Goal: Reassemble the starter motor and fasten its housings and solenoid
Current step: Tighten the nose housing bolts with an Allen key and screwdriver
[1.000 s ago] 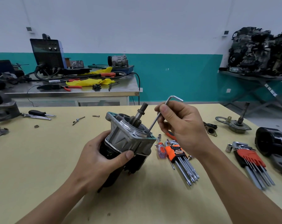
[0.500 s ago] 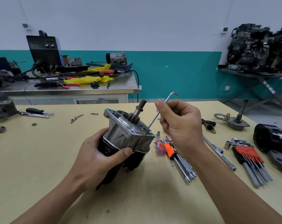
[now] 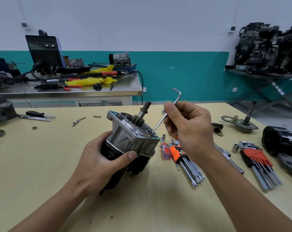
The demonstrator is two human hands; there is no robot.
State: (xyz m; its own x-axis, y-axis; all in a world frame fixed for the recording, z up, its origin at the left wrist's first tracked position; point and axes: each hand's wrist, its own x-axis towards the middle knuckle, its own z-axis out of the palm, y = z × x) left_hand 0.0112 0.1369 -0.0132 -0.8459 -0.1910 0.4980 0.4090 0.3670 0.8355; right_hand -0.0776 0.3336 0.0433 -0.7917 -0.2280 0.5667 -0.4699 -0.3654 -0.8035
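The starter motor stands tilted on the yellow table, silver nose housing up, its shaft poking out at the top. My left hand grips its black body from the left, thumb across the front. My right hand pinches a silver hex key, whose long end sits in a bolt at the housing's right corner. The key's short bent end points up and left above my fingers.
An orange hex key set and a small red screwdriver lie just right of the motor. A second red key set, a socket extension, a black housing and a flanged shaft part lie further right. Loose bolts and a screwdriver lie at the far left.
The hex key's bent end has swung round from pointing right to pointing left as my right hand turned it in the bolt. My left hand keeps its hold on the motor.
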